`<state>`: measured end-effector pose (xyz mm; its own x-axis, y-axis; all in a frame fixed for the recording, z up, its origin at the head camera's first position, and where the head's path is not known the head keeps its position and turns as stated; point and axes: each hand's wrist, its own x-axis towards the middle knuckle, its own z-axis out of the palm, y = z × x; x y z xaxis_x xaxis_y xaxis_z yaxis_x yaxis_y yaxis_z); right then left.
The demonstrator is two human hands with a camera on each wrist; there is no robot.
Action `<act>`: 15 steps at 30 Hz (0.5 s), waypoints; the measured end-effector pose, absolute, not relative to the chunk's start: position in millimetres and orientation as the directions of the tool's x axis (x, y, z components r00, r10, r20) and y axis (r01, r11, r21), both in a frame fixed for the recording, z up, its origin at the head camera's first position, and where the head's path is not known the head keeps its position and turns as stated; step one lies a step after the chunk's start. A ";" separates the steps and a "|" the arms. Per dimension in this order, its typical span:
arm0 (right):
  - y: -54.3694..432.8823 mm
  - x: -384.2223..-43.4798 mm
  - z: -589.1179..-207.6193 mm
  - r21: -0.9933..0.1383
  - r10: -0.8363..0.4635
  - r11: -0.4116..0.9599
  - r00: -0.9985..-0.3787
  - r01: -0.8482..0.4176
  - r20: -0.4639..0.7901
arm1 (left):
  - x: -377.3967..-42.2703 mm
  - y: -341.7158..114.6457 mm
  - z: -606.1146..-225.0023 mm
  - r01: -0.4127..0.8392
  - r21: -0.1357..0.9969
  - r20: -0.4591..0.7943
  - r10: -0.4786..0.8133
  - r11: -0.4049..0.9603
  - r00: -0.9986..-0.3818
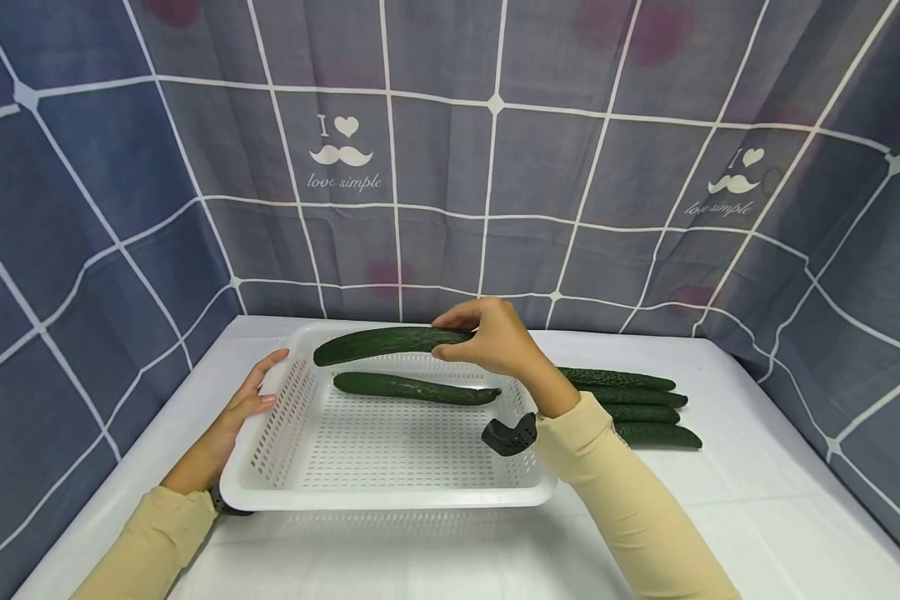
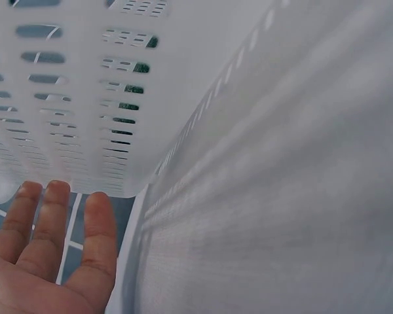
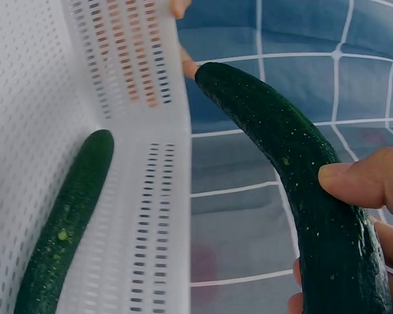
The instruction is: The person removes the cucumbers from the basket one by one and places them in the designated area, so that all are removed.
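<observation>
My right hand [image 1: 495,337] grips a dark green cucumber [image 1: 386,342] near its right end, thumb on one side and fingers on the other. It is held over the far part of a white perforated plastic basket [image 1: 390,498]. Inside the basket a second cucumber [image 1: 412,389] lies along the far side; the right wrist view shows it against the basket wall [image 3: 160,222]. My left hand [image 1: 243,412] is at the basket's left side, fingertips right at the rim. In the left wrist view its fingers [image 2: 99,229] are extended beside the perforated wall.
Several cucumbers [image 1: 648,414] lie side by side on the white tablecloth [image 1: 765,500], right of the basket and partly hidden by my right forearm. A grey-blue curtain [image 1: 442,158] with white grid lines stands behind the table and along both sides.
</observation>
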<state>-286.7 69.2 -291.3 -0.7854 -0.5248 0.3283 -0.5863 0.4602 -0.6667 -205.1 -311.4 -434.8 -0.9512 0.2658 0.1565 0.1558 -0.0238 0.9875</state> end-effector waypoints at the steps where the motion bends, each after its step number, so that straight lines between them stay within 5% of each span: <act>1: 71.8 -285.5 -290.5 -0.666 -0.523 0.457 -0.783 -0.590 0.336 | -205.0 -311.4 -434.8 0.154 0.988 0.153 0.263 -0.017 -0.953; 15: 110.1 -270.7 -287.4 -0.659 -0.507 0.424 -0.766 -0.621 0.396 | -205.1 -317.5 -437.9 0.171 0.982 0.188 0.323 -0.081 -0.928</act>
